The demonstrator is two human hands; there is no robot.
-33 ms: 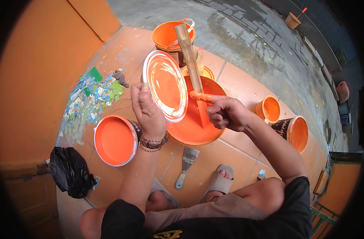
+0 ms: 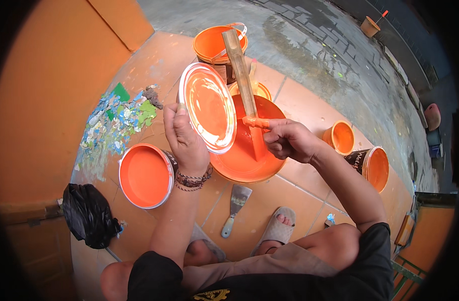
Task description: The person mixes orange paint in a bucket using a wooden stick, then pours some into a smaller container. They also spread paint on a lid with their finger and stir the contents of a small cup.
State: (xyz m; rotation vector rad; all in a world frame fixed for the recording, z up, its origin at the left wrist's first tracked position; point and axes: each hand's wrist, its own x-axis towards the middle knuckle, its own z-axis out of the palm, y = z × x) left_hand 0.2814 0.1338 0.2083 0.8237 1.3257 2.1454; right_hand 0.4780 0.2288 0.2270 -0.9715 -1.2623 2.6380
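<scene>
My left hand (image 2: 185, 138) holds a round paint-can lid (image 2: 208, 107), orange-coated inside with a white rim, tilted above a wide orange basin of paint (image 2: 239, 160). My right hand (image 2: 289, 140) grips a long wooden stick (image 2: 239, 65) whose lower end, coated in orange paint, dips into the basin. An open can full of orange paint (image 2: 146, 175) stands on the tiles just left of my left wrist.
An orange bucket (image 2: 214, 45) stands behind the basin. Two open orange cans (image 2: 340, 137) (image 2: 375, 168) sit at the right. A putty knife (image 2: 234, 208) lies by my sandalled foot (image 2: 275, 230). A black plastic bag (image 2: 89, 215) and coloured paint flakes (image 2: 116, 120) are at the left.
</scene>
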